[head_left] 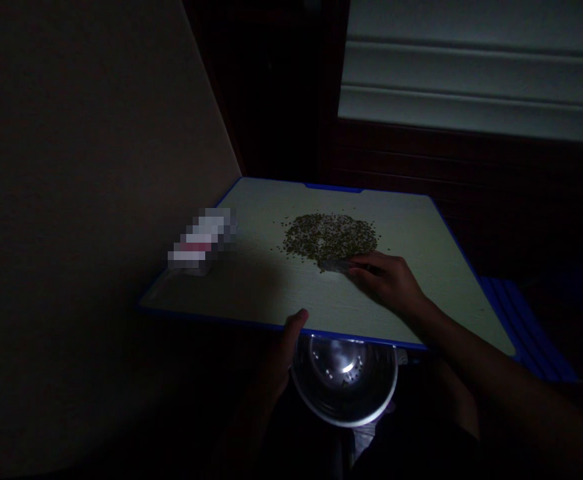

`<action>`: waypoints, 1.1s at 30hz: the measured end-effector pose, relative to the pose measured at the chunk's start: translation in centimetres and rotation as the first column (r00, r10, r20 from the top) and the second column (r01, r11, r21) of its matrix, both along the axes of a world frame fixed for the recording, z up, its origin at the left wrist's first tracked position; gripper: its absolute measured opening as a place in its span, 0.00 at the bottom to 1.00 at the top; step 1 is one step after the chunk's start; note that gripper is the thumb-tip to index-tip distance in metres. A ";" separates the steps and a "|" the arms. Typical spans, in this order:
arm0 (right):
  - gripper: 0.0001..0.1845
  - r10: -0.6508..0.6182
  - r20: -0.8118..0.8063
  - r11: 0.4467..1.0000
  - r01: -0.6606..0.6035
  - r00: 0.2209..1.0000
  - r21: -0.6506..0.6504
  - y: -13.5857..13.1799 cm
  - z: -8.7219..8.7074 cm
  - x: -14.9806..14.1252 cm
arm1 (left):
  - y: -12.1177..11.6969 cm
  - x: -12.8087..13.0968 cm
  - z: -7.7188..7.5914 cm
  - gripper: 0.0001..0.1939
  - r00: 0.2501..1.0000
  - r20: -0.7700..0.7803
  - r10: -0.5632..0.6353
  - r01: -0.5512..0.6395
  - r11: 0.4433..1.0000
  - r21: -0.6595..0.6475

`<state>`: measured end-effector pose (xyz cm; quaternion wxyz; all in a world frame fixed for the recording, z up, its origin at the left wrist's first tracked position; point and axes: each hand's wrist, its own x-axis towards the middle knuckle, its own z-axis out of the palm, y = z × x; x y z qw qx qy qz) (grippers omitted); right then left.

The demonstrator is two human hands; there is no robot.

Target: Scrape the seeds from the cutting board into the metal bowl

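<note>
Evidently, one small flat piece meets one seed pile

The right hand point(391, 281) grips one flat piece point(334, 265) at the seed pile point(328, 235)'s near side, its long axis roughly along the near edge of the table point(421, 233), free end left. The left hand point(289, 343)'s thumb overlaps that edge; its hidden fingers leave its grip unclear. One bowl point(346, 421) sits below; one pixelated packet point(202, 241) lies by the left edge.
</note>
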<state>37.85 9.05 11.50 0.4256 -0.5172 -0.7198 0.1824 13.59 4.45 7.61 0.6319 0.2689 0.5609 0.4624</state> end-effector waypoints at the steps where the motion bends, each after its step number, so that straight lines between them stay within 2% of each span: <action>1: 0.12 -0.001 -0.005 1.000 0.001 1.000 -0.008 0.0 -0.1 0.0 | -0.1 0.0 0.1 0.21 1.000 -0.011 -0.013 0.013 1.000 -0.007; 4: 0.11 -0.001 -0.004 1.000 0.001 1.000 -0.020 0.1 -0.2 0.1 | -0.3 0.1 0.9 0.20 0.999 -0.021 -0.025 0.025 1.000 -0.015; 8: 0.11 0.002 0.004 1.000 -0.002 1.000 -0.014 0.0 -0.1 -0.1 | -0.3 0.3 1.5 0.18 0.997 -0.063 0.042 -0.042 0.999 0.001; 16: 0.10 0.048 0.003 0.998 -0.048 0.999 -0.048 0.1 0.2 -0.3 | -0.1 0.2 0.5 0.20 0.999 0.041 0.000 0.002 0.999 -0.051; 24: 0.09 0.061 -0.047 0.994 -0.065 0.997 -0.089 0.2 0.0 -0.1 | 0.0 0.2 0.3 0.18 0.999 0.051 0.005 -0.002 0.998 -0.066; 29: 0.09 0.086 -0.046 0.991 -0.090 0.995 -0.097 0.2 0.2 0.0 | -0.1 0.4 0.8 0.13 0.999 -0.020 0.037 -0.037 0.999 0.006; 33: 0.09 0.116 -0.053 0.987 -0.122 0.992 -0.106 0.0 0.4 0.0 | 0.0 0.3 0.3 0.15 0.999 0.008 0.038 -0.038 0.999 -0.018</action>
